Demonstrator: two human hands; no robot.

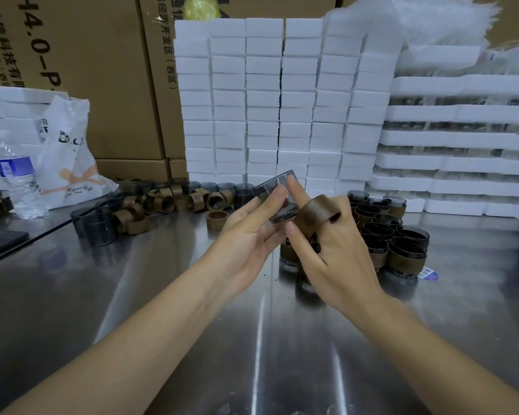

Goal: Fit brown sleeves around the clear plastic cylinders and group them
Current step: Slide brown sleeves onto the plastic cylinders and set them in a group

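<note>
Fingers (271, 202) of the left hand (249, 232) pinch a tilted clear cylinder (267, 186); beside the cylinder, right hand (336, 253) fingers, loosely curled, wear a brown sleeve (316, 212).

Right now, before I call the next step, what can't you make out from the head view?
Head view only:
- clear cylinder: partly behind left hand fingers.
- right hand: grip under brown sleeve hidden by the sleeve.
- sleeved group: front ones behind right hand, uncountable.
- dark flat object: cut by left edge.
</note>
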